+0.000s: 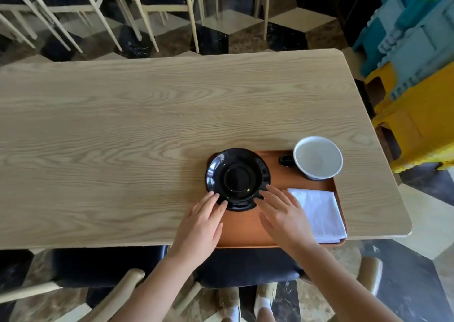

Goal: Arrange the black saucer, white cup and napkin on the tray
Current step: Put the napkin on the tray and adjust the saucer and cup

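Black saucer sits at the far left corner of the orange tray, its left rim overhanging the tray's edge above the wooden counter. Both hands flank its near rim: the left hand lies flat with fingers spread, fingertips touching the saucer's near-left edge, and the right hand lies likewise, fingers loosely apart, fingertips touching the near-right edge. Neither hand is closed around anything. Just to the right of the right hand, a folded white napkin rests flat on the tray's near right part, its near edge reaching the tray's near rim. Beyond the right hand, at the tray's far right corner, the white cup stands upright and empty, well apart from the saucer. A small dark object, too small to identify, sits just beside the cup's left.
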Demonstrator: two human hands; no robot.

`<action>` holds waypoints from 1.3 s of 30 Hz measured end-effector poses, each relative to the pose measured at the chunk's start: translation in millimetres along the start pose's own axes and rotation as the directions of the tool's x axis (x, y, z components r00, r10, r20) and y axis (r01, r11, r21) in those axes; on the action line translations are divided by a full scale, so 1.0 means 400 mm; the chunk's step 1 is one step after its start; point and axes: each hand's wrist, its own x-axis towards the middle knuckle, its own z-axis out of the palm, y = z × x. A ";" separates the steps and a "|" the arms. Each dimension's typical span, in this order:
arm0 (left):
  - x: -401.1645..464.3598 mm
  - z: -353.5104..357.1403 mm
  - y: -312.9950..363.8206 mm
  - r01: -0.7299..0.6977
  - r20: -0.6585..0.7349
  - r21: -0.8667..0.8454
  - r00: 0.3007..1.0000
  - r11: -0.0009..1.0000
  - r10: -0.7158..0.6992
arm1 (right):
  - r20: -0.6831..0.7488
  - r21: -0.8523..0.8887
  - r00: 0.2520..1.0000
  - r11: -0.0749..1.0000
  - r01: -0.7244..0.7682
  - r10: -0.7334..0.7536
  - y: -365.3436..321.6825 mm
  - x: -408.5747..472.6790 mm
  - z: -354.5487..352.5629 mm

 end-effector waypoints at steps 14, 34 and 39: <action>-0.080 0.013 0.011 -0.028 0.007 -0.011 1.000 1.000 0.028 | 0.025 0.007 0.999 1.000 0.021 -0.022 -0.024 -0.072 -0.009; 0.119 -0.042 0.116 -0.119 -0.176 0.041 0.977 0.992 0.124 | -0.222 -0.017 0.973 0.998 -0.066 0.061 0.050 0.021 -0.136; 0.329 -0.071 0.204 -0.094 -0.207 0.019 0.974 0.995 0.096 | -0.219 -0.083 0.924 0.937 -0.339 0.314 0.197 0.069 -0.185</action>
